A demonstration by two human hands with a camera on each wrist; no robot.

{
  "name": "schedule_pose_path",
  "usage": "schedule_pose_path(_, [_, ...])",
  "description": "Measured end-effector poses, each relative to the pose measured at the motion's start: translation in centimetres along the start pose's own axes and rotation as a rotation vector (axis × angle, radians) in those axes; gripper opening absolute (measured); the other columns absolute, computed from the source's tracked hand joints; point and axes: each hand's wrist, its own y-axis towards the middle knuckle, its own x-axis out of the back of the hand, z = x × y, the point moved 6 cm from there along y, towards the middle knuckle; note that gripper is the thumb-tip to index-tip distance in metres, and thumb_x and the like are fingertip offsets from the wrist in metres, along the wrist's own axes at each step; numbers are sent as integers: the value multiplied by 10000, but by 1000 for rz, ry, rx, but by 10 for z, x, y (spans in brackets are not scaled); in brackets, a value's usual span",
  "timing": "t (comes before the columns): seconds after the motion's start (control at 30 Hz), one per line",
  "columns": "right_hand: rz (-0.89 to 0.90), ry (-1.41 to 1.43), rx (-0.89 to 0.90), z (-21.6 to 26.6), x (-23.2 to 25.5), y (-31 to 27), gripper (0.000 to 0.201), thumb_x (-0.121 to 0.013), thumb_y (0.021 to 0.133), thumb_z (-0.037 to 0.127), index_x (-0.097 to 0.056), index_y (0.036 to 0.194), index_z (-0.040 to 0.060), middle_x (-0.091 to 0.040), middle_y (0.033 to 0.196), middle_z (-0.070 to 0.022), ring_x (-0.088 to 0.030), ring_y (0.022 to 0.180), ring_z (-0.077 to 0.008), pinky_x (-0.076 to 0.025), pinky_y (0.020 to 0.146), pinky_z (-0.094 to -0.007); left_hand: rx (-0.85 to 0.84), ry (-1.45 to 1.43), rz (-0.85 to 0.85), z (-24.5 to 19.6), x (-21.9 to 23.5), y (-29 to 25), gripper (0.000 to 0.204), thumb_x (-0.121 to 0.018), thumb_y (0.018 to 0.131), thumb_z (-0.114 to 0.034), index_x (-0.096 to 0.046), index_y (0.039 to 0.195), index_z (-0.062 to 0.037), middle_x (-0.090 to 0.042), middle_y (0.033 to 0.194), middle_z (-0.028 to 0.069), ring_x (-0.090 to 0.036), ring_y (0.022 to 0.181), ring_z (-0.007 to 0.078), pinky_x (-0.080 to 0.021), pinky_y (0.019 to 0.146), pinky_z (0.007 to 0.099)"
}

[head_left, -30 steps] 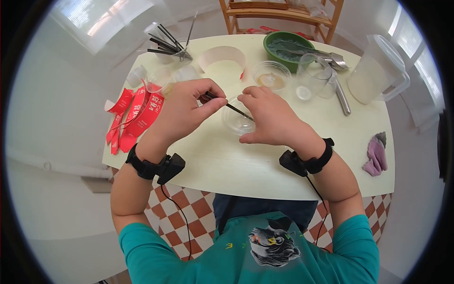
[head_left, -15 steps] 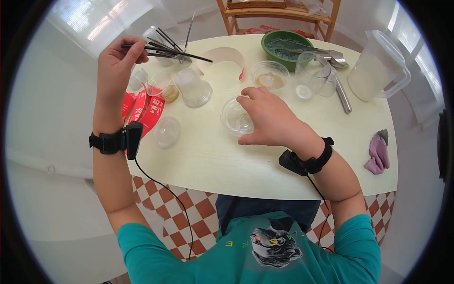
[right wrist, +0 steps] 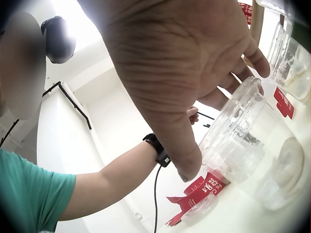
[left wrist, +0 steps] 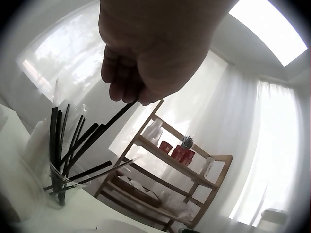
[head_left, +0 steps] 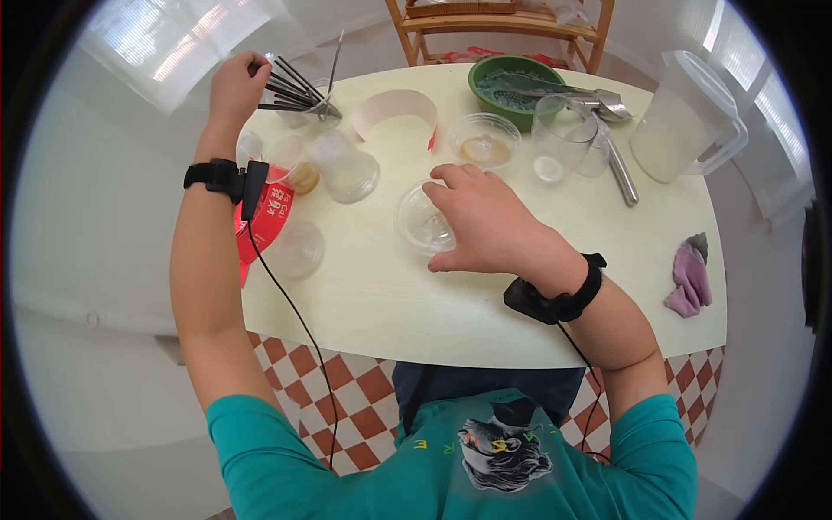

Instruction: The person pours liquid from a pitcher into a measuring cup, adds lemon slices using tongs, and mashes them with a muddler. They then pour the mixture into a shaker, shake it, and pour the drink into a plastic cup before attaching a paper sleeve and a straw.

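Note:
My left hand is raised at the far left of the table. In the left wrist view its thumb and fingers pinch the end of a thin black straw, which slants down into a clear cup of several black straws. My right hand curves round a clear round plastic tub on the table. In the right wrist view, thumb and fingers lie along the rim of the tub, and a pale lump shows in its bottom.
Red printed paper strips, a clear lid and clear cups lie at left. Behind are a paper band, another tub and a green basin. A jug and purple cloth are at right.
My left hand has moved from over the tub to the straw cup at the far left, taking the black straw along. The right hand has stayed at the tub.

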Motion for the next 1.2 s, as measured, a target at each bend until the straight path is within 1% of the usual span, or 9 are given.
schedule_pose_path(0.27, [32, 7, -8, 1, 1, -1, 706, -838, 582, 272, -575, 1164, -29, -533, 1156, -188, -526, 1078, -327, -468, 904, -411, 30, 132, 138, 6, -27, -8, 279, -677, 828, -214, -656, 1039, -33, -696, 886, 105, -661, 839, 206, -502, 727, 316])
schedule_pose_path(0.33, [44, 34, -25, 0, -1, -3, 723, -841, 574, 241, -560, 1181, -33, -521, 1167, -203, -523, 1080, -337, -476, 898, -410, -210, 244, -214, -17, -9, -18, 310, -689, 823, -216, -651, 1075, -39, -687, 1008, 116, -642, 970, 225, -489, 791, 313])
schedule_pose_path(0.37, [39, 49, -19, 0, -1, -2, 737, -843, 565, 211, -547, 1193, -36, -512, 1174, -215, -522, 1080, -345, -481, 898, -408, -207, 241, -208, -20, -10, -24, 310, -689, 823, -216, -651, 1075, -39, -687, 1008, 116, -642, 970, 225, -489, 791, 313])
schedule_pose_path(0.43, [45, 65, -11, 0, -4, -2, 752, -844, 556, 181, -533, 1205, -39, -502, 1181, -227, -520, 1081, -353, -487, 897, -406, -156, -122, -106, -65, 2, -54, 296, -694, 824, -219, -655, 1053, -35, -671, 1062, 110, -619, 1023, 245, -472, 837, 317])
schedule_pose_path(0.5, [48, 97, -1, -1, -4, -2, 782, -840, 553, 147, -502, 1233, -40, -488, 1209, -229, -509, 1099, -361, -481, 915, -404, -170, -327, 221, -107, -3, -93, 278, -717, 800, -193, -646, 1010, -25, -662, 1032, 102, -609, 1010, 251, -466, 839, 322])
schedule_pose_path(0.57, [58, 123, -6, -3, -6, -1, 797, -838, 558, 137, -483, 1250, -41, -480, 1225, -228, -502, 1108, -363, -475, 928, -402, -430, -378, 309, -145, -6, -133, 275, -762, 731, -146, -633, 950, -41, -647, 977, 85, -599, 973, 245, -466, 829, 329])
schedule_pose_path(0.7, [68, 218, -22, -5, -7, 2, 841, -834, 575, 128, -429, 1291, -49, -455, 1274, -233, -472, 1156, -379, -455, 968, -396, -548, -473, 511, -182, -15, -192, 374, -818, 621, -138, -618, 931, -71, -620, 972, 67, -579, 921, 279, -481, 802, 370])
schedule_pose_path(1.03, [28, 372, -89, -6, -11, 9, 947, -872, 528, 86, -414, 1357, 120, -303, 1442, -189, -399, 1290, -384, -438, 1019, -427, -644, -314, 348, -178, -22, -212, 248, -765, 645, -70, -600, 830, -68, -640, 944, 39, -625, 844, 237, -519, 653, 338])
schedule_pose_path(1.2, [-138, 445, -54, -13, -15, 14, 1025, -882, 515, 84, -372, 1401, 153, -233, 1455, -250, -413, 1272, -441, -461, 1002, -429, -647, -333, 277, -170, -21, -213, 202, -737, 678, -93, -570, 789, -71, -627, 908, 25, -622, 858, 222, -522, 598, 339])
